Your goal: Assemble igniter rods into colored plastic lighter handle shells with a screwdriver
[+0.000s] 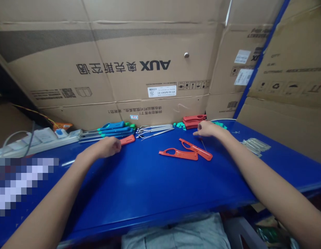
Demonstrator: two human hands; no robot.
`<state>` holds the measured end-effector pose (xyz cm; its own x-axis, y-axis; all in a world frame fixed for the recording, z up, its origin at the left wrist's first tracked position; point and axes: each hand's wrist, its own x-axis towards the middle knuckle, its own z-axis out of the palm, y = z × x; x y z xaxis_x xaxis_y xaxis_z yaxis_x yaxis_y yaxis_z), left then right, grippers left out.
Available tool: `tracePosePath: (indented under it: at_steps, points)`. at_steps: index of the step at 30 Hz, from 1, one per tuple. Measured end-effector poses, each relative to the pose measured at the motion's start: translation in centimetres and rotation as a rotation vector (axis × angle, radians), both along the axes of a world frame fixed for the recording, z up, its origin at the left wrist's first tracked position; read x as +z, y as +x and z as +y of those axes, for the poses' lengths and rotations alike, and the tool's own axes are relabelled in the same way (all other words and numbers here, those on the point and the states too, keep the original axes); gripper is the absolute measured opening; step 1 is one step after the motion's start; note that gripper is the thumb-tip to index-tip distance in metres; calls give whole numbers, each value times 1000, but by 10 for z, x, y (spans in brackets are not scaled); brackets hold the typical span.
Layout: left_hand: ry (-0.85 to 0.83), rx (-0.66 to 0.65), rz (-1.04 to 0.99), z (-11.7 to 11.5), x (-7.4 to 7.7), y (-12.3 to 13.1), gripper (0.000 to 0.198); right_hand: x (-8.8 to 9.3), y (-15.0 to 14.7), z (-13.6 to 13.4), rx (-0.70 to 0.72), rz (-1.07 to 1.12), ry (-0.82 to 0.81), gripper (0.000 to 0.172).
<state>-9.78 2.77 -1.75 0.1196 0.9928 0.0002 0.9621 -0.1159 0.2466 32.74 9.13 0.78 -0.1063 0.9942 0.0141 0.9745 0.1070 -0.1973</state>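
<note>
My left hand (109,147) is closed around a red-handled lighter (128,139), whose handle end sticks out to the right of my fingers. Beyond my left wrist a silver tube (68,162) shows, roughly in line with that handle; my forearm hides what lies between. At the back right my right hand (206,128) has its fingers bent together, and what they hold is hidden. Beneath it a thin wire (203,144) runs down towards a red handle shell (202,150). A second red shell (178,154) lies beside that one, their ends overlapping. Stacked red shells (193,121) touch or nearly touch my right fingers.
Blue-handled lighters (113,130) are piled at the back left, near a white power strip (41,138). Metal tubes with wires (155,129) lie mid-back, beside small green pieces (180,125). Clear parts (256,146) lie at right. Cardboard (124,41) walls the blue table (139,193).
</note>
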Motion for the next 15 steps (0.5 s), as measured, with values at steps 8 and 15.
tracePosePath:
  at_steps: [8, 15]
  points:
    - [196, -71, -132, -20, 10, 33, 21, -4, -4, -5, 121, 56, -67, 26]
    - [170, -424, -275, -23, -18, 125, 33, -14, -30, -19, 346, 169, -188, 21]
